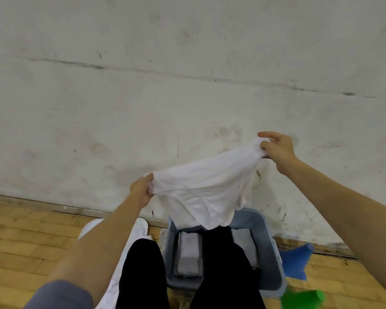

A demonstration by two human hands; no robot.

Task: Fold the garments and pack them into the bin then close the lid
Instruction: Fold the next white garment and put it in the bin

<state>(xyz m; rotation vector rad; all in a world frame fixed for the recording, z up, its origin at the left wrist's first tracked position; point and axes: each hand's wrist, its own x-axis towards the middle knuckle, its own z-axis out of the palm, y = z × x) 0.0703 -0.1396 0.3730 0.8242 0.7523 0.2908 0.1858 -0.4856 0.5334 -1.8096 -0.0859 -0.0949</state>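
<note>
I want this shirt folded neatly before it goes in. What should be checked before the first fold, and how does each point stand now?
1. Left hand grips the white garment: ok.
2. Right hand pinches its other end: ok.
3. Garment spread flat: not ok, it sags and bunches in the middle.
4. Garment clear of the bin: cannot tell, its lower edge hangs right over the rim.
5. Room in the bin: ok, folded grey pieces lie low inside.
6. Lid within reach: cannot tell, a white thing lies left of the bin.
</note>
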